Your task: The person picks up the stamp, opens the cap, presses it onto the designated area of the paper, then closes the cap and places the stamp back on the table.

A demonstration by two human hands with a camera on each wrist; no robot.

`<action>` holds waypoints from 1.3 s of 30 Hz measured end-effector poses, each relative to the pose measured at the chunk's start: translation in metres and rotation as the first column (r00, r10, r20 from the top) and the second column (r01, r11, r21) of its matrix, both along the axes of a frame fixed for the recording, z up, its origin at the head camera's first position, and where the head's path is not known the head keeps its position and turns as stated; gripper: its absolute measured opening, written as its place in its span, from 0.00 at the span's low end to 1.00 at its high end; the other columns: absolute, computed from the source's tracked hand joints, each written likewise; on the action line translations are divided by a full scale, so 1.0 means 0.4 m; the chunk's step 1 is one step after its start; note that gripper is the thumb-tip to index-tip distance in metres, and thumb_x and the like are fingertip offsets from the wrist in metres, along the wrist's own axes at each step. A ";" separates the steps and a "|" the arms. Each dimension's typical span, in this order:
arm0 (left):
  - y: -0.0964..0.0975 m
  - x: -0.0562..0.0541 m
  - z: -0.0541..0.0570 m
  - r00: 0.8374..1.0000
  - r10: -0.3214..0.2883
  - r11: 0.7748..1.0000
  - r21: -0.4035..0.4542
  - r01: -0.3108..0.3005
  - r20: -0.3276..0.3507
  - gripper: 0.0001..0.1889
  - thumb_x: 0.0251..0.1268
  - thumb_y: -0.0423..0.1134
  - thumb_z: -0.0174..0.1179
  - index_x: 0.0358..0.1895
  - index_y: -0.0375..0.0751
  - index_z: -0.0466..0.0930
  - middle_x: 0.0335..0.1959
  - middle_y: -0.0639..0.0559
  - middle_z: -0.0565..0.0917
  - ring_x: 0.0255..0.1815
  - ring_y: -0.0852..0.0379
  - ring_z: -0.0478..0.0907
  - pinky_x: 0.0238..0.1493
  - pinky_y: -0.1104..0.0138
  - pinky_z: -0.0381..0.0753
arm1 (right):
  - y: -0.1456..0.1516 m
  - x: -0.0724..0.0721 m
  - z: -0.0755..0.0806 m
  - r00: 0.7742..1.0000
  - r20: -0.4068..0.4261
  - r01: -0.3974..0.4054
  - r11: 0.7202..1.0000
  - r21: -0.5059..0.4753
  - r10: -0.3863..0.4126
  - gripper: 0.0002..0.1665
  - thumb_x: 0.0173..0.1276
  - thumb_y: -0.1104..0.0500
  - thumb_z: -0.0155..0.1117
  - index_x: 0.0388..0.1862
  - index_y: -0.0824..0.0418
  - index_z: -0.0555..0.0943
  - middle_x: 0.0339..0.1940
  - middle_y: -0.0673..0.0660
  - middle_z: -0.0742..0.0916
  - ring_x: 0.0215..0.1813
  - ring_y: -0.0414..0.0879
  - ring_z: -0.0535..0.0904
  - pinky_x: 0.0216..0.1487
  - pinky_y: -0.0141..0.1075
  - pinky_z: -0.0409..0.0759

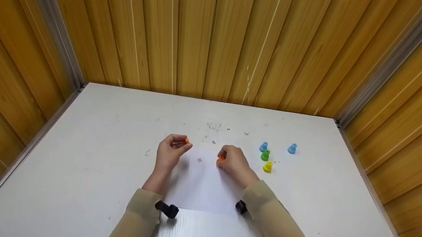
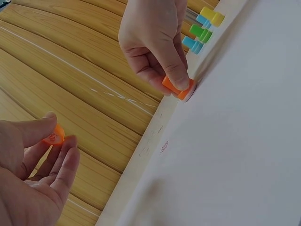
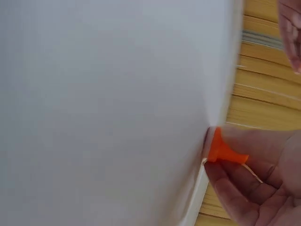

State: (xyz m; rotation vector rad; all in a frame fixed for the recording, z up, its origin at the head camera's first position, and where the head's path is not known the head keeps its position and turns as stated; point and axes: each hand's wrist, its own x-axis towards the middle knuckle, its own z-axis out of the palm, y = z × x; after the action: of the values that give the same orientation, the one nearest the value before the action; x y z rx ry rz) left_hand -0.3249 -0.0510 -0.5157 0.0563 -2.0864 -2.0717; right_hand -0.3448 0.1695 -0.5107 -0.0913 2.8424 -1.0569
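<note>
The left hand pinches a small orange piece between thumb and fingertips, raised off the tabletop, its other fingers loosely bent. The right hand grips an orange stamp, its base down at the white paper, which bears a red mark. Two blue stamps, a green stamp and a yellow stamp stand to the right. Wood-patterned panels enclose the tabletop.

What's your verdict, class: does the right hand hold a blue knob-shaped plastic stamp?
No, the right hand pinches an orange knob-shaped plastic stamp.
</note>
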 end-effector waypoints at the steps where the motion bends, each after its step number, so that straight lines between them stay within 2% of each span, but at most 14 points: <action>1: 0.002 0.001 0.001 1.000 0.000 1.000 0.003 0.000 0.006 0.16 0.58 0.26 0.73 0.49 0.29 0.84 0.47 0.36 0.86 0.44 0.53 0.87 0.44 0.74 0.88 | 0.003 0.004 0.012 1.000 -0.012 0.021 0.999 -0.039 -0.022 0.09 0.62 0.66 0.76 0.40 0.61 0.85 0.39 0.57 0.88 0.42 0.49 0.80 0.50 0.39 0.85; 3: 0.007 0.004 0.002 1.000 0.002 1.000 -0.006 -0.002 0.009 0.16 0.58 0.26 0.73 0.49 0.29 0.84 0.47 0.37 0.87 0.44 0.53 0.87 0.44 0.73 0.88 | 0.013 0.018 0.045 0.995 -0.054 0.072 0.984 -0.165 -0.082 0.11 0.62 0.64 0.77 0.43 0.60 0.86 0.42 0.57 0.89 0.45 0.48 0.81 0.52 0.36 0.86; 5: 0.015 0.008 0.004 1.000 -0.009 1.000 -0.016 0.009 0.009 0.15 0.58 0.27 0.73 0.49 0.30 0.84 0.47 0.37 0.87 0.45 0.52 0.87 0.46 0.72 0.88 | 0.029 0.034 0.077 0.982 -0.115 0.100 0.932 -0.347 -0.148 0.13 0.62 0.63 0.78 0.45 0.61 0.87 0.45 0.58 0.90 0.46 0.48 0.83 0.51 0.33 0.87; 7: 0.024 0.011 0.005 0.999 -0.031 0.999 -0.040 0.031 0.006 0.15 0.59 0.28 0.73 0.49 0.31 0.84 0.47 0.38 0.87 0.46 0.51 0.87 0.47 0.71 0.88 | 0.043 0.051 0.099 0.969 -0.140 0.095 0.829 -0.552 -0.204 0.14 0.62 0.64 0.77 0.47 0.64 0.87 0.45 0.58 0.90 0.46 0.47 0.84 0.50 0.30 0.87; 9: 0.037 0.016 0.009 0.998 -0.067 0.995 -0.071 0.067 0.002 0.15 0.60 0.30 0.73 0.50 0.32 0.85 0.47 0.39 0.88 0.47 0.51 0.86 0.48 0.70 0.88 | 0.054 0.067 0.106 0.968 -0.115 0.077 0.696 -0.714 -0.225 0.14 0.63 0.66 0.76 0.48 0.66 0.86 0.44 0.57 0.90 0.46 0.45 0.85 0.49 0.28 0.87; 11: 0.048 0.023 0.013 0.993 -0.115 0.988 -0.106 0.115 0.000 0.15 0.62 0.32 0.73 0.50 0.34 0.85 0.47 0.40 0.88 0.48 0.51 0.86 0.48 0.69 0.88 | 0.056 0.083 0.100 0.975 -0.048 0.084 0.562 -0.823 -0.217 0.14 0.65 0.69 0.73 0.49 0.68 0.85 0.43 0.55 0.90 0.45 0.44 0.86 0.50 0.29 0.88; 12: 0.053 0.026 0.013 0.990 -0.140 0.983 -0.121 0.139 0.001 0.15 0.62 0.33 0.73 0.51 0.35 0.86 0.47 0.41 0.89 0.48 0.52 0.86 0.48 0.69 0.88 | 0.055 0.091 0.094 0.978 -0.011 0.099 0.517 -0.850 -0.206 0.14 0.66 0.70 0.72 0.50 0.69 0.84 0.42 0.54 0.89 0.45 0.43 0.86 0.52 0.30 0.88; 13: 0.059 0.030 0.014 0.986 -0.165 0.977 -0.135 0.164 0.004 0.15 0.63 0.35 0.73 0.51 0.35 0.86 0.47 0.41 0.89 0.47 0.52 0.86 0.48 0.69 0.88 | 0.052 0.099 0.087 0.981 0.021 0.115 0.488 -0.865 -0.194 0.13 0.67 0.70 0.71 0.50 0.68 0.84 0.43 0.53 0.89 0.46 0.42 0.86 0.53 0.31 0.88; 14: 0.064 0.033 0.015 0.982 -0.190 0.971 -0.147 0.189 0.005 0.15 0.63 0.35 0.73 0.52 0.35 0.86 0.47 0.42 0.89 0.47 0.53 0.86 0.48 0.69 0.88 | 0.048 0.106 0.079 0.982 0.044 0.128 0.473 -0.872 -0.185 0.13 0.68 0.71 0.69 0.51 0.68 0.84 0.43 0.53 0.90 0.46 0.42 0.87 0.55 0.33 0.88; 15: 0.068 0.036 0.015 0.977 -0.214 0.965 -0.157 0.211 0.002 0.15 0.63 0.36 0.72 0.52 0.36 0.87 0.47 0.42 0.90 0.47 0.53 0.86 0.48 0.68 0.89 | 0.043 0.111 0.071 0.983 0.059 0.136 0.466 -0.874 -0.176 0.13 0.68 0.71 0.69 0.51 0.68 0.83 0.43 0.53 0.90 0.46 0.42 0.87 0.56 0.33 0.88; 17: 0.077 0.042 0.014 0.967 -0.254 0.953 -0.172 0.249 -0.009 0.15 0.64 0.37 0.72 0.52 0.35 0.87 0.47 0.42 0.90 0.46 0.53 0.87 0.48 0.68 0.89 | 0.034 0.120 0.056 0.984 0.064 0.137 0.478 -0.868 -0.166 0.14 0.68 0.72 0.69 0.51 0.69 0.84 0.44 0.54 0.90 0.47 0.43 0.87 0.57 0.35 0.88; 24: 0.094 0.051 0.010 0.945 -0.324 0.935 -0.170 0.312 -0.047 0.15 0.62 0.37 0.73 0.50 0.34 0.88 0.45 0.39 0.91 0.46 0.50 0.89 0.49 0.65 0.90 | 0.015 0.126 0.025 0.986 0.029 0.115 0.552 -0.826 -0.161 0.16 0.65 0.71 0.71 0.52 0.70 0.85 0.46 0.57 0.91 0.47 0.43 0.88 0.52 0.31 0.89; 33: 0.100 0.055 0.006 0.937 -0.345 0.926 -0.187 0.329 -0.062 0.15 0.62 0.39 0.74 0.50 0.36 0.89 0.45 0.42 0.91 0.44 0.52 0.89 0.48 0.67 0.90 | 0.010 0.129 0.013 0.989 0.016 0.102 0.617 -0.780 -0.144 0.16 0.65 0.69 0.73 0.51 0.69 0.86 0.47 0.58 0.91 0.47 0.44 0.88 0.51 0.29 0.88; 39: 0.104 0.059 0.003 0.944 -0.326 0.933 -0.182 0.311 -0.057 0.15 0.61 0.38 0.74 0.49 0.36 0.90 0.45 0.42 0.91 0.45 0.51 0.90 0.48 0.66 0.91 | 0.004 0.136 0.007 0.989 0.024 0.112 0.617 -0.779 -0.149 0.15 0.64 0.68 0.74 0.50 0.68 0.86 0.47 0.59 0.91 0.46 0.45 0.87 0.50 0.30 0.89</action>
State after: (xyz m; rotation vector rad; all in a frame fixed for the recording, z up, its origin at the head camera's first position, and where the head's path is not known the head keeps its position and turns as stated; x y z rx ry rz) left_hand -0.3014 -0.0094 -0.5144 -0.4183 -2.3371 -2.0047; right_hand -0.2904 0.1710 -0.5079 0.0322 2.1944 -2.2746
